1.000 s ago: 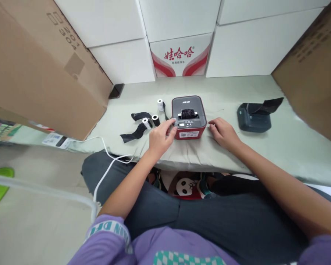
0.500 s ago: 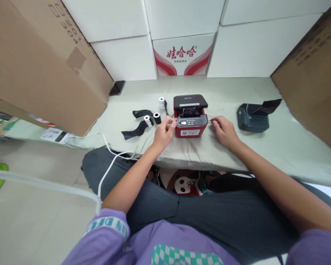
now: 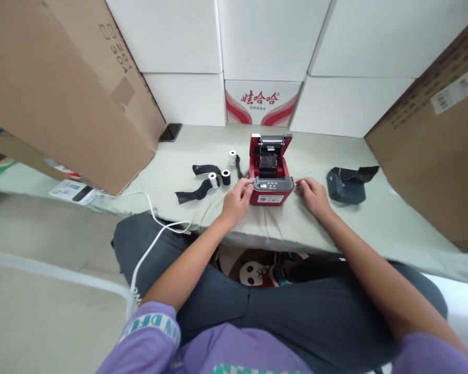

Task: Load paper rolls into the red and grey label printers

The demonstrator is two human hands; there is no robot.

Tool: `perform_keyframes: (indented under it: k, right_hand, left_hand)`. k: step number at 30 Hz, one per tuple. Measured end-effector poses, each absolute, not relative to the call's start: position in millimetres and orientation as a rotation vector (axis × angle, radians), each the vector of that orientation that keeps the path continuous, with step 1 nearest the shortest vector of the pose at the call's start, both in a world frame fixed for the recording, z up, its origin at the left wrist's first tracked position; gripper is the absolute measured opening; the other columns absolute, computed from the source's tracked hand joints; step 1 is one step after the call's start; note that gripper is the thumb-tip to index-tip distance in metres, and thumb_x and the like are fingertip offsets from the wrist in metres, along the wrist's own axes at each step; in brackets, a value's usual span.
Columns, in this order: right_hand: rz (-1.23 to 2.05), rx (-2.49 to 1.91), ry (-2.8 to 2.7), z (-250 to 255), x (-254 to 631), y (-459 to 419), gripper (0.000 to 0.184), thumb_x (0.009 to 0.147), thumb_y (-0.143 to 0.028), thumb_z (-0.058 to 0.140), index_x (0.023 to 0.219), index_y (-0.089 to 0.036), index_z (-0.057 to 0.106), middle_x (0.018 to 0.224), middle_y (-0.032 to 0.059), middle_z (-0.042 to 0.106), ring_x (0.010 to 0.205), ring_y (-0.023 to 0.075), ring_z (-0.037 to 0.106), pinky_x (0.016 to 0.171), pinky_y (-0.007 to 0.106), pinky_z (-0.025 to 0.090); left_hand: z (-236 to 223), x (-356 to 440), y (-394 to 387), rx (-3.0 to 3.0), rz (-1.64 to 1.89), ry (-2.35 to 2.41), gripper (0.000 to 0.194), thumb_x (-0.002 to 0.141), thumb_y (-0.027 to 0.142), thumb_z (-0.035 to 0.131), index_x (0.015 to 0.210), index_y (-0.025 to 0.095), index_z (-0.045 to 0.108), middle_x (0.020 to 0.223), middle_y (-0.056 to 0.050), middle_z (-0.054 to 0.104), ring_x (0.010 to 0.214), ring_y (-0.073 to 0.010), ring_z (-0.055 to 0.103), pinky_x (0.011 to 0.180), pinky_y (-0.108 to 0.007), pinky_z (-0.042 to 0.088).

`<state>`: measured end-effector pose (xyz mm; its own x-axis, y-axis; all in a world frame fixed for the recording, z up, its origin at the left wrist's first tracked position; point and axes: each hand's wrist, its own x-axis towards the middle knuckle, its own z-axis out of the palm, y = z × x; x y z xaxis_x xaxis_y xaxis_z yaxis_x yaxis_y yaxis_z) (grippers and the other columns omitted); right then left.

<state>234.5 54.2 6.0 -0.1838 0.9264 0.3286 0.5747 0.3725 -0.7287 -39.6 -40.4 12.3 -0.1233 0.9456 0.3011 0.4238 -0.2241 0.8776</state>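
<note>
A red and dark grey thermal printer [image 3: 271, 198] stands on the cloth-covered surface in front of me. Its lid [image 3: 272, 141] is raised upright, and a black roll [image 3: 268, 163] shows in the bay. With fingers closed, my left hand [image 3: 237, 201] grips the printer at its left front corner. On the other side, the bent fingers of my right hand [image 3: 312, 196] meet the printer's right front corner; its fingertips are partly hidden. Left of the printer lie a white paper roll [image 3: 232, 158], another white roll [image 3: 213, 180] and a black-faced roll [image 3: 225, 177], with black strips trailing.
A small dark printer [image 3: 345, 188] with a black strip sticking out stands at the right. A phone [image 3: 170, 132] lies at the back left beside a large cardboard box [image 3: 101, 93]. White boxes [image 3: 183, 98] line the back. A white cable [image 3: 152, 208] crosses the front left edge.
The printer's lid has swung from partly open to upright, baring the inside. My right hand has come in against the printer's right side. The view has shifted slightly.
</note>
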Motion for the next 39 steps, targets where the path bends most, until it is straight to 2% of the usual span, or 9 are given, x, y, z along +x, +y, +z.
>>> perform_keyframes:
  k: [3, 7, 9, 14, 19, 23, 26, 33, 39]
  right_hand:
    - [0.637, -1.313, -1.741, 27.7, 228.2, 62.6, 0.028, 0.091, -0.043, 0.051, 0.084, -0.024, 0.069, 0.073, 0.0041, 0.064, 0.074, 0.0242, 0.061, 0.077, 0.039, 0.050]
    - [0.656, -1.195, -1.674, 56.3, 214.6, 72.6, 0.025, 0.092, -0.041, 0.054, 0.089, -0.024, 0.071, 0.080, 0.0034, 0.068, 0.075, 0.0203, 0.061, 0.074, 0.035, 0.049]
    - [0.628, -1.138, -1.659, 58.2, 209.8, 76.6, 0.024, 0.091, -0.039, 0.055, 0.088, -0.023, 0.072, 0.081, 0.0032, 0.069, 0.075, 0.0190, 0.061, 0.074, 0.033, 0.048]
    - [0.604, -1.244, -1.622, 22.4, 216.4, 75.9, 0.023, 0.085, -0.038, 0.054, 0.077, -0.021, 0.068, 0.065, 0.0004, 0.061, 0.065, 0.0175, 0.054, 0.067, 0.032, 0.042]
    - [0.577, -1.330, -1.766, -7.3, 229.0, 64.7, 0.024, 0.086, -0.037, 0.052, 0.076, -0.021, 0.066, 0.060, 0.0005, 0.058, 0.061, 0.0184, 0.052, 0.065, 0.033, 0.039]
    - [0.507, -1.294, -1.944, -8.1, 227.6, 61.7, 0.024, 0.090, -0.034, 0.049, 0.077, -0.021, 0.065, 0.065, 0.0029, 0.063, 0.063, 0.0188, 0.055, 0.067, 0.032, 0.038]
    - [0.458, -1.271, -2.025, -7.1, 225.1, 61.9, 0.024, 0.092, -0.033, 0.048, 0.082, -0.021, 0.066, 0.072, 0.0056, 0.069, 0.067, 0.0201, 0.058, 0.070, 0.033, 0.039]
    - [0.374, -1.267, -2.044, -7.7, 226.4, 62.1, 0.023, 0.094, -0.031, 0.047, 0.085, -0.021, 0.066, 0.071, 0.0059, 0.068, 0.067, 0.0220, 0.058, 0.072, 0.035, 0.040]
    - [0.388, -1.271, -2.058, -7.9, 227.0, 62.6, 0.024, 0.095, -0.031, 0.046, 0.085, -0.022, 0.066, 0.073, 0.0066, 0.068, 0.070, 0.0233, 0.059, 0.073, 0.035, 0.040]
  left_hand:
    - [10.8, -38.4, -44.9, 1.662, 1.368, 1.498, 0.041, 0.107, 0.050, 0.045, 0.130, 0.025, 0.068, 0.070, 0.001, 0.063, 0.065, -0.0172, 0.059, 0.068, -0.029, 0.046]
    - [12.5, -41.0, -45.0, 1.634, 1.425, 1.456, 0.037, 0.105, 0.046, 0.050, 0.130, 0.026, 0.069, 0.066, 0.004, 0.055, 0.059, -0.0143, 0.051, 0.063, -0.027, 0.043]
    - [17.9, -46.8, -38.8, 1.659, 1.466, 1.479, 0.031, 0.103, 0.039, 0.054, 0.127, 0.026, 0.070, 0.071, 0.003, 0.057, 0.064, -0.0143, 0.054, 0.064, -0.026, 0.044]
    - [44.0, -65.0, 4.0, 1.883, 1.275, 1.608, 0.022, 0.097, 0.025, 0.059, 0.111, 0.023, 0.076, 0.105, -0.005, 0.065, 0.093, -0.0186, 0.064, 0.082, -0.030, 0.053]
    - [66.4, -63.5, 51.5, 1.974, 0.860, 1.590, 0.030, 0.097, 0.023, 0.056, 0.113, 0.024, 0.081, 0.105, -0.007, 0.061, 0.098, -0.0216, 0.064, 0.101, -0.039, 0.053]
    - [73.9, -60.0, 65.1, 2.130, 0.841, 1.448, 0.042, 0.084, 0.004, 0.048, 0.091, 0.023, 0.084, 0.105, -0.006, 0.061, 0.098, -0.0194, 0.063, 0.095, -0.035, 0.054]
    - [79.5, -61.2, 69.3, 2.313, 0.875, 1.361, 0.038, 0.080, 0.003, 0.049, 0.081, 0.022, 0.083, 0.106, -0.005, 0.067, 0.099, -0.0189, 0.064, 0.096, -0.035, 0.052]
    - [100.2, -46.1, 87.6, 2.497, 0.303, 1.539, 0.025, 0.079, 0.012, 0.060, 0.084, 0.021, 0.084, 0.079, -0.007, 0.077, 0.079, -0.0224, 0.069, 0.074, -0.034, 0.046]
    - [102.7, -28.2, 89.3, 2.480, 0.188, 1.479, 0.030, 0.086, 0.017, 0.058, 0.098, 0.022, 0.084, 0.099, -0.010, 0.082, 0.087, -0.0236, 0.071, 0.075, -0.032, 0.046]
